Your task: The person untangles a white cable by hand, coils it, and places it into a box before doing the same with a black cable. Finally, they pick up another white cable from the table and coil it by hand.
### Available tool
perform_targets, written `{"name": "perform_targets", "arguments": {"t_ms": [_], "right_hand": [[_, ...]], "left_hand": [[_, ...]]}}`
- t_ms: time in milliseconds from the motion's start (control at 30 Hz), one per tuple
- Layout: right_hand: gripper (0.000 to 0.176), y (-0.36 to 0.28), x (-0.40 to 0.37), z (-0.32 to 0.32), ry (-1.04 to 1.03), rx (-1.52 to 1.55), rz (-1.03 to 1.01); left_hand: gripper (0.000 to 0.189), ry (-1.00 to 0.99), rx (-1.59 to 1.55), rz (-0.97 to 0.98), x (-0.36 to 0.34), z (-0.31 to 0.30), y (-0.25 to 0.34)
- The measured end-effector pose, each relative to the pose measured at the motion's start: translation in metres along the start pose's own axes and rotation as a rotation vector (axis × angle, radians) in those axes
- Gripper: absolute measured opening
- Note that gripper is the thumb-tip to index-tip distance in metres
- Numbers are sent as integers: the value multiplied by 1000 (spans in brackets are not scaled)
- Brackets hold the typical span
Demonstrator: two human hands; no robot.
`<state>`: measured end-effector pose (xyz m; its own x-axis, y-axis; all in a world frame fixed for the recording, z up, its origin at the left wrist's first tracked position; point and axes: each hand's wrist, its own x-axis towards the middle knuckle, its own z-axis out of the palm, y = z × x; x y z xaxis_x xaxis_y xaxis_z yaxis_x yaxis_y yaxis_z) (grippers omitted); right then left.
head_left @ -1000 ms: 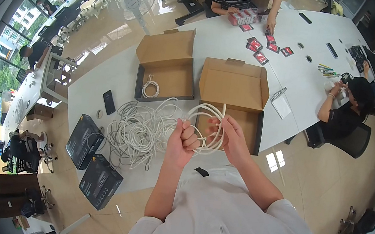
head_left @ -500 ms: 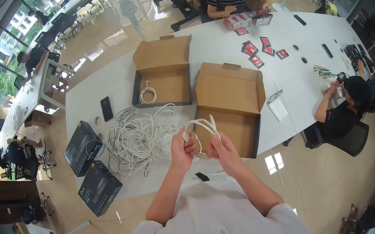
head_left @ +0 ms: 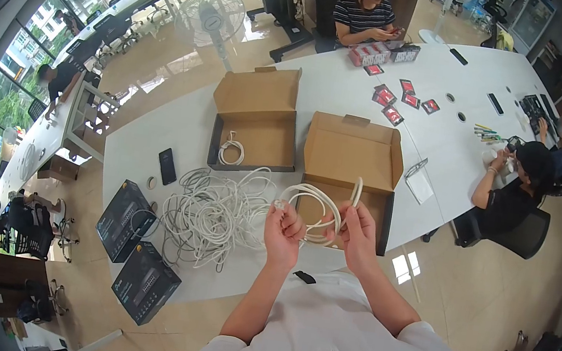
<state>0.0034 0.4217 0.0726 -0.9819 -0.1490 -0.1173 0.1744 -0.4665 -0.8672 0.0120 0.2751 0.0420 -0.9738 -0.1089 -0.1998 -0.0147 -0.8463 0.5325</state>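
Observation:
My left hand (head_left: 283, 237) pinches one end of a white network cable (head_left: 313, 189), where a small clear plug seems to show at the fingertips. Round the other side of the loops, the fingers of my right hand (head_left: 360, 240) are closed on the gathered cable. Loops of it arc between both hands, held above the near edge of an open cardboard box (head_left: 355, 155). Left of my hands lies a tangled heap of white and grey cables (head_left: 213, 216). Another open cardboard box (head_left: 258, 96) behind the heap contains a coiled white cable (head_left: 231, 153).
Two dark product boxes (head_left: 146, 284) stand at the table's left edge, near a phone (head_left: 167, 166) and a tape roll (head_left: 152, 183). Beyond the boxes are red packets (head_left: 392, 114) and a clipboard with paper (head_left: 420, 183). Other people sit around the white table (head_left: 445, 145).
My hands have moved farther apart, and the cable loops between them have opened wider. The whole view has shifted slightly. Across the table, a person has lifted both hands from the red box.

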Motion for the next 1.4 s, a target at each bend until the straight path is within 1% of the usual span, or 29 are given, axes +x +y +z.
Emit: {"name": "perform_targets", "arguments": {"t_ms": [100, 200, 233, 300, 400, 467, 500, 567, 600, 667, 700, 800, 867, 967, 1000, 1067, 1100, 1200, 1233, 1300, 1333, 1367, 1400], "right_hand": [[29, -6, -5, 4, -145, -144, -9], [29, 13, -11, -1, -271, -311, -100], [29, 12, -14, 2, -301, -342, -89], [29, 11, -23, 12, -358, -402, -69], [26, 17, -32, 17, -387, -418, -55], [25, 22, -31, 16, -377, -408, -79], [25, 24, -31, 14, -370, -403, -91], [25, 20, -27, 10, -383, -406, -53], [25, 19, -26, 8, -391, -407, -35], [26, 20, -26, 8, -429, -479, -97], [26, 21, -26, 8, -448, -514, -127], [26, 19, -29, 13, -465, -631, -98], [25, 19, -27, 15, -472, -701, -171], [26, 18, -27, 14, -520, -835, -269], [26, 18, -27, 15, -549, -881, -297], [27, 20, -25, 14, -522, -817, -294], [27, 20, -24, 12, -502, -788, -294], [30, 12, -21, 5, -388, -575, -209], [32, 10, -18, 2, -314, -515, -206], [35, 5, -8, -7, -165, -398, -201], [35, 1, -2, -13, -127, -303, -158], [36, -3, 5, -19, -87, -208, -116], [37, -5, 9, -23, -46, -112, -75]], "left_hand": [[8, 76, 197, -21, 1, 0, -3], [7, 105, 502, -70, 7, 4, 1], [9, 38, 521, -76, 13, -11, -3], [14, -125, 976, 283, 24, -25, -15], [23, -163, 910, -9, 29, -31, -15], [25, -122, 870, -116, 24, -17, -15], [25, -150, 958, -32, 26, -21, -18], [27, -209, 1127, 143, 32, -30, -27], [29, -158, 1045, 75, 31, -26, -27], [32, -55, 882, -58, 27, -14, -26], [32, -16, 856, -57, 27, -10, -26], [31, 77, 825, -43, 26, 0, -26], [32, 113, 866, -17, 25, 1, -25], [35, 62, 1203, 84, 32, -3, -16], [36, 35, 1295, 273, 36, -5, -15], [37, -22, 1463, 656, 44, -13, -13], [39, -85, 1412, 667, 49, -18, -12], [39, -155, 852, 371, 53, -21, -22], [39, -106, 706, 131, 44, -13, -17], [38, -211, 611, -66, 42, -27, -16], [38, -264, 560, -165, 40, -28, -15], [37, -323, 450, -141, 35, -26, -20], [35, -372, 303, -179, 33, -24, -22]]}}
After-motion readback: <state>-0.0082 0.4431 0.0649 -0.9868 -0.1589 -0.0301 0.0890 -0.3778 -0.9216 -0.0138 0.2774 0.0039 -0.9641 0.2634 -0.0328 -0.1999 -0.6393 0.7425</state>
